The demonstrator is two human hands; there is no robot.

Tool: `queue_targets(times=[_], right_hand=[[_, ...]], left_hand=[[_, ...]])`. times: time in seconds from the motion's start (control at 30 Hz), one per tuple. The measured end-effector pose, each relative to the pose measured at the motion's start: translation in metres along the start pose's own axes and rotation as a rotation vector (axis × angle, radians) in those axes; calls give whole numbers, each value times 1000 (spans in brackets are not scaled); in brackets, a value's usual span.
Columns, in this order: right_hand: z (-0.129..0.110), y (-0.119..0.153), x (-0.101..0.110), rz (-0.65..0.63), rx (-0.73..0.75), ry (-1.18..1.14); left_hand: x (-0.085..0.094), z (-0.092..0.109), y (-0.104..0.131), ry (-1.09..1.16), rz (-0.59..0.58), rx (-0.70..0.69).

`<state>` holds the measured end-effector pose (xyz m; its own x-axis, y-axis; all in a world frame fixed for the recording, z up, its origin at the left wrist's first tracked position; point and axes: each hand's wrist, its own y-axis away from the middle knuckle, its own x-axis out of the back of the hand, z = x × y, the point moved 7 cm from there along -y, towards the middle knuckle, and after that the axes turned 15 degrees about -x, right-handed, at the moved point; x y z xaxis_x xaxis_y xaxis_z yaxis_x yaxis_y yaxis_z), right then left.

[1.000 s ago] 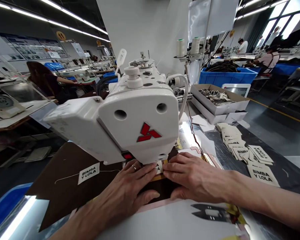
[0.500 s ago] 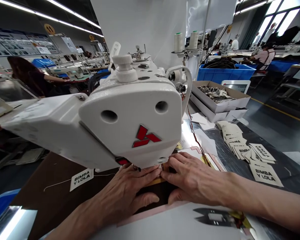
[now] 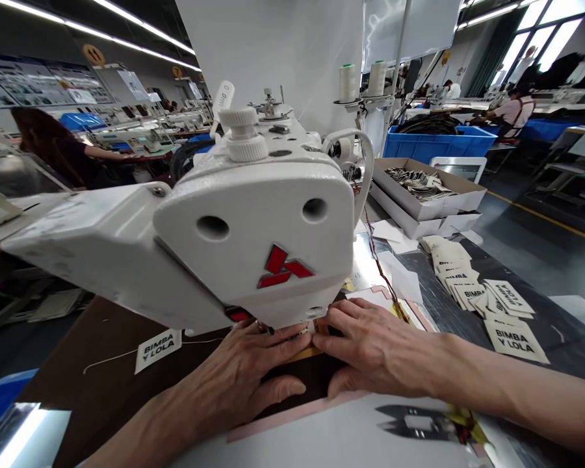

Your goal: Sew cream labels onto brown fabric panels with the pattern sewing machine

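A white sewing machine head (image 3: 258,214) with a red three-diamond badge fills the middle of my view and hides the needle. Below it, my left hand (image 3: 246,364) lies flat on dark brown material (image 3: 199,354), its fingers stretched out beside a white label (image 3: 299,337) with dark print. My right hand (image 3: 370,344) rests opposite, its slightly bent fingertips pressing down at the label's right edge. Both thumbs are spread apart from the fingers. Another printed label (image 3: 159,350), with a loose thread, lies on the brown material at left.
Loose printed labels (image 3: 514,339) spread over the dark table at right. Thread snips (image 3: 416,422) lie by my right forearm. Behind are a cardboard box (image 3: 429,205) of labels, a blue crate (image 3: 439,142) and thread cones (image 3: 347,83). Other people sit at machines further off.
My left fingers have drawn back slightly toward the left, and more of the label's print shows under the machine head. My right hand has barely moved.
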<state>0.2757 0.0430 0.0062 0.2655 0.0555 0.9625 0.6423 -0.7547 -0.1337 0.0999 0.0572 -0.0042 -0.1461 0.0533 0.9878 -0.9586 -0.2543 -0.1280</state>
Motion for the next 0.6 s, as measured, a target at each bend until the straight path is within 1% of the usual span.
queue_targets(times=[0.1, 0.2, 0.33, 0.4, 0.5, 0.6], right_hand=[[1, 3, 4, -7, 11, -10], [8, 15, 15, 26, -21, -11], [20, 49, 35, 112, -64, -32], [26, 69, 40, 138, -86, -28], [36, 88, 41, 184, -123, -37], [42, 93, 35, 208, -152, -68]], left_hand=[[0, 1, 0, -12, 0, -3], [0, 0, -1, -15, 1, 17], [-4, -2, 0, -22, -15, 37], [-6, -3, 2, -21, -8, 40], [-10, -4, 4, -12, -4, 48], [-11, -5, 6, -9, -11, 62]])
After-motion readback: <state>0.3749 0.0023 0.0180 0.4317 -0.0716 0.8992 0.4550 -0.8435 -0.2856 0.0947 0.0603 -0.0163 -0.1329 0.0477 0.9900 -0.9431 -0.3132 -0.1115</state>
